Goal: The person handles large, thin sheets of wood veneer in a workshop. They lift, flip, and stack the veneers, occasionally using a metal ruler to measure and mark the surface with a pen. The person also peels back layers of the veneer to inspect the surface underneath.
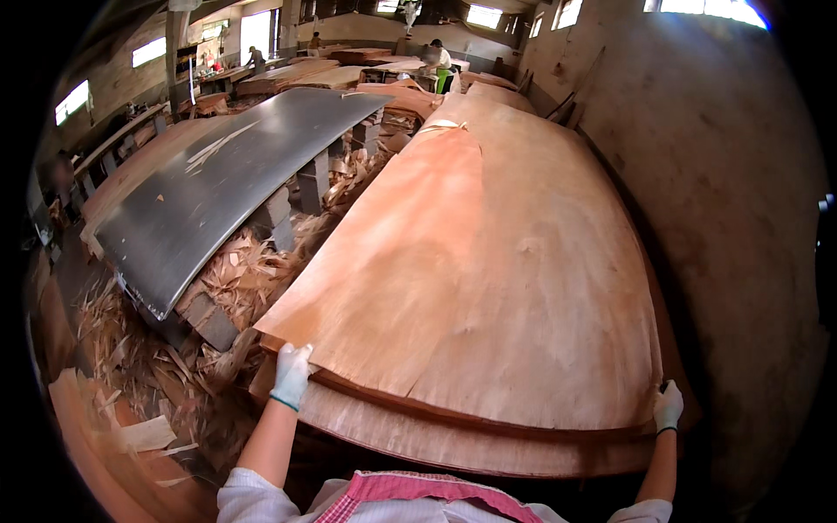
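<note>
A large reddish-brown wood veneer sheet [523,288] lies on top of a stack in front of me, with a lighter orange patch on its far left part. My left hand [292,373], in a white glove with a green cuff edge, is closed on the sheet's near left edge. At the near right corner my right hand [669,405], gloved in white too, grips the same sheet. Below the near edge, more layers of the veneer stack [453,444] stick out toward me. The fingertips under the sheet are hidden.
A dark smooth panel [235,166] rests on grey blocks [314,181] at the left. Torn veneer scraps [240,275] cover the floor between the stacks. A plaster wall [706,174] runs along the right. A co-worker [442,65] stands at the far end, with others farther left.
</note>
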`<state>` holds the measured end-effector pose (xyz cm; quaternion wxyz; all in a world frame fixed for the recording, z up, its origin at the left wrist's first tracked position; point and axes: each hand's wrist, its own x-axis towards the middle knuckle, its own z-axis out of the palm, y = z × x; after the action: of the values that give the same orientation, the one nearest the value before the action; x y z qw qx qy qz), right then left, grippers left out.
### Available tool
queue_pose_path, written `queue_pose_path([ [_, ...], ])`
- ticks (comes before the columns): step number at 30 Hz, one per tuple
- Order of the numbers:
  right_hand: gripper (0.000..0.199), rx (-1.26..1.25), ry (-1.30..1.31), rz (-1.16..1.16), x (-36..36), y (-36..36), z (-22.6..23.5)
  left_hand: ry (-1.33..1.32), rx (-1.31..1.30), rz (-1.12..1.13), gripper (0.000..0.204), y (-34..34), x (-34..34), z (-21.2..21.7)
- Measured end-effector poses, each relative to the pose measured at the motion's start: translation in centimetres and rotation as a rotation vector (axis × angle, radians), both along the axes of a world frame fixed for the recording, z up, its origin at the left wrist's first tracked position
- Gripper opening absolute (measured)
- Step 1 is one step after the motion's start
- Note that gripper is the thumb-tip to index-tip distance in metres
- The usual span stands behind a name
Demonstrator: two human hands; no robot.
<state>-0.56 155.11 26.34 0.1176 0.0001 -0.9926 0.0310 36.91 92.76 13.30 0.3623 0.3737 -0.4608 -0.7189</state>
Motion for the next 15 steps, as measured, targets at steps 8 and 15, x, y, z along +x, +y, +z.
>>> queue_pose_path([
  [8,0.029,-0.061,0.011,-0.044,2.2,0.5,-0.9,-0.227,-0.194,-0.008,0.021,0.1,0.2,0.5],
  [15,0.028,-0.064,-0.021,-0.037,-2.5,-1.2,-0.2,-0.123,-0.193,-0.059,0.026,-2.6,-3.6,-1.5],
])
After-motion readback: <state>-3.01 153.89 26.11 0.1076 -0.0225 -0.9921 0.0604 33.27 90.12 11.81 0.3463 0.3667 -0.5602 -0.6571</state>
